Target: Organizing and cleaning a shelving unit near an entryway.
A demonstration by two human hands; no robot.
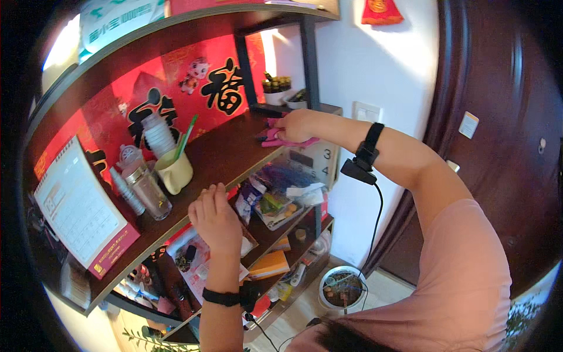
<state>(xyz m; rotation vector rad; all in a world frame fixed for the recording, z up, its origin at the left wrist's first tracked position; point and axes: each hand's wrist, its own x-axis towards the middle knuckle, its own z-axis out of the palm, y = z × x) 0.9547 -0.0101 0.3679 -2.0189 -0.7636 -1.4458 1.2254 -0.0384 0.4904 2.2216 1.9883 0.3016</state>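
My right hand [296,125] reaches to the right end of the brown shelf board [226,141]. Its fingers are closed on a pink cloth [275,141] that lies against the board near its front edge. In front of the same board, further left, is my left hand [214,212]. Its fingers are loosely bent and slightly apart, and nothing shows in them. Nearest to it on the board stands a cream mug [175,171] with green-handled items in it. Beside the mug are a clear bottle [149,195] and stacks of disposable cups [158,136].
A desk calendar [82,211] stands at the left end. Small potted plants [275,88] sit at the back right corner. The lower shelves hold a clear bin [281,214] of packets and an orange box [270,264]. A planter [343,287] is on the floor beside a dark door [498,176].
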